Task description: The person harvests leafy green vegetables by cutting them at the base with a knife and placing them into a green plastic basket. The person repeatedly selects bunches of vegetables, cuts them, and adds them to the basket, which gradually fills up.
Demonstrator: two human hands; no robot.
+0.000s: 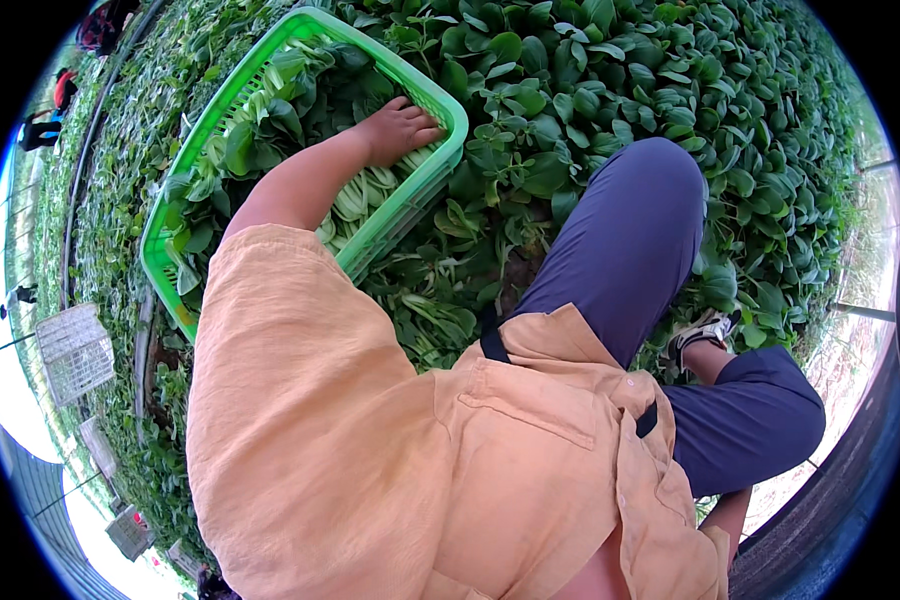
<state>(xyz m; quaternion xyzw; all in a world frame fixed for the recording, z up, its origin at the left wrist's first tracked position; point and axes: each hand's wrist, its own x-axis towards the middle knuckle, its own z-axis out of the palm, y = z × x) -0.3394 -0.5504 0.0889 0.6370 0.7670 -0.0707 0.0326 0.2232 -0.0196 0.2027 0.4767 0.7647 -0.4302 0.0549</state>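
My left hand [402, 130] lies palm down inside a bright green plastic crate [402, 216], close to its right wall. Its fingers are spread over the leafy greens [362, 202], which look like bok choy with pale stems and dark leaves. They fill much of the crate, some with stems facing the near wall and others with leaves bunched at the far side. Of my right arm only a bit of forearm [732, 515] shows, beside my bent leg at the lower right. The hand itself is hidden behind the leg.
A dense bed of growing greens [650, 80] spreads ahead and to the right, close to my knee [660, 175]. Loose leaves [435, 315] lie by the crate. Further left are a white crate [75, 352], a dark hose [80, 165] and people [63, 90] in the distance.
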